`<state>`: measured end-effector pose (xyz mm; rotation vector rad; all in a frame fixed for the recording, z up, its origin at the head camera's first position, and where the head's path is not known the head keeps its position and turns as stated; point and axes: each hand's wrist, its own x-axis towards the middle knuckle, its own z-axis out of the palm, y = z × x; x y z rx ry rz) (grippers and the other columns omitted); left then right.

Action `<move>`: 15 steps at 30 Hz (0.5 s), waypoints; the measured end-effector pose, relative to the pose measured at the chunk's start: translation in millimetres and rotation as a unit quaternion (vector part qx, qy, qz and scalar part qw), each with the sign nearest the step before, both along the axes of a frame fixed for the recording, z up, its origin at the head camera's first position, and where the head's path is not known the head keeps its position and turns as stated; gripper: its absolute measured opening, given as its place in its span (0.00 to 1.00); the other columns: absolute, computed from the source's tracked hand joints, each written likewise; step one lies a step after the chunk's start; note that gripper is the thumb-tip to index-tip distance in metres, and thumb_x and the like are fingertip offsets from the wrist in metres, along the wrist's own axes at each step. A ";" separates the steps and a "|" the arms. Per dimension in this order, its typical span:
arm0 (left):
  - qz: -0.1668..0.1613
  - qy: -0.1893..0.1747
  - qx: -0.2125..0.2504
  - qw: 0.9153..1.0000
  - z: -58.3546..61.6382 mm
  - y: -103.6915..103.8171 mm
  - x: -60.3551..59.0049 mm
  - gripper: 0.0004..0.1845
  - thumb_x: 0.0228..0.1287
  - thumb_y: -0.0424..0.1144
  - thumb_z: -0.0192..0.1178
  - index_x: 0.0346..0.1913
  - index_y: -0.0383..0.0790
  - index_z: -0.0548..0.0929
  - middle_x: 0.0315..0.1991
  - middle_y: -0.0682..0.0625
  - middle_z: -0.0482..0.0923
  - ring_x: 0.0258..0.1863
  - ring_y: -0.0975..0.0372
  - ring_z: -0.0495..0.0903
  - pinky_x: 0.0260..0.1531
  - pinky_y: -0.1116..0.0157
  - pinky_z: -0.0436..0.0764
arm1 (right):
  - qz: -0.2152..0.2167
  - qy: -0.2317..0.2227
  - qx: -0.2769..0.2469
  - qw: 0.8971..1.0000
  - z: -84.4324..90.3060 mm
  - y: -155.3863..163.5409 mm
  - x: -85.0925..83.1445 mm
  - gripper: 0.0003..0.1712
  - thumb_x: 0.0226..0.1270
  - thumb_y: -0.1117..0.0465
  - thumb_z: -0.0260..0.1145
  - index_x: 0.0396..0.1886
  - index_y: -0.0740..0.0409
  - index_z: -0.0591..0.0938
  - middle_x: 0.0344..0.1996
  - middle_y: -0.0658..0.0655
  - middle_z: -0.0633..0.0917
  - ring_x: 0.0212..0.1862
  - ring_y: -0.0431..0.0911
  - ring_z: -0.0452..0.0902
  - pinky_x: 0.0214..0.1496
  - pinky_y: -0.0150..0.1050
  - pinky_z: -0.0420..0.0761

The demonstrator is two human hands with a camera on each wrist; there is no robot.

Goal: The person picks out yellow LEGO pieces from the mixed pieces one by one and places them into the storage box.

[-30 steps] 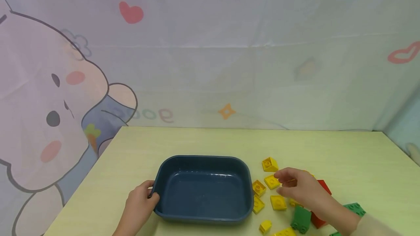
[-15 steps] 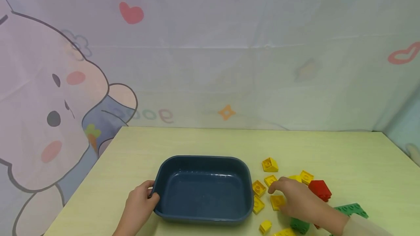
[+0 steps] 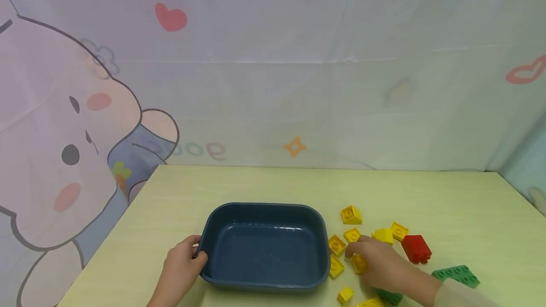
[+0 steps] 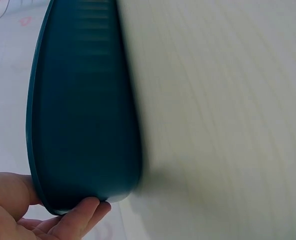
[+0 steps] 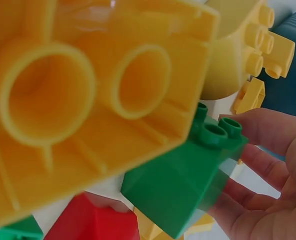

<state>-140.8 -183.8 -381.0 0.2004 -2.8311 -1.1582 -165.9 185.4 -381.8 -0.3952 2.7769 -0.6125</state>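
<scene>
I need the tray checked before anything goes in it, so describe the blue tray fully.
The blue tray is a dark teal rectangular tray with rounded corners and low walls, apparently smooth plastic. It sits flat on the pale table, holding nothing. The left hand grips its left rim; yellow blocks lie just beside its right wall.

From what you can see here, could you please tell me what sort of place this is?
Probably a child's play corner or a staged tabletop set. A pale wooden table stands before a pastel cartoon-bear fabric backdrop, with bright plastic building bricks scattered beside a dark blue rectangular plastic tub.
</scene>
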 end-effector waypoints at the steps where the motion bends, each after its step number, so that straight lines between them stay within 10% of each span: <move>1: 0.000 0.000 0.001 1.000 0.3 0.2 0.2 0.20 0.52 0.28 0.54 0.49 0.23 0.76 0.33 0.39 0.83 0.31 0.58 0.81 0.27 0.62 0.76 | 0.000 0.001 0.000 1.000 -0.3 -0.2 -0.3 0.22 0.40 0.79 0.69 0.33 0.53 0.83 0.33 0.52 0.78 0.33 0.47 0.70 0.43 0.47 0.76; 15: -0.007 -0.002 0.001 1.000 1.3 -0.8 0.8 0.20 0.52 0.28 0.54 0.49 0.23 0.76 0.34 0.39 0.83 0.33 0.56 0.82 0.30 0.60 0.77 | 0.011 0.030 0.012 0.999 -8.6 -3.7 0.0 0.19 0.41 0.81 0.68 0.27 0.53 0.82 0.26 0.50 0.75 0.29 0.45 0.68 0.36 0.41 0.75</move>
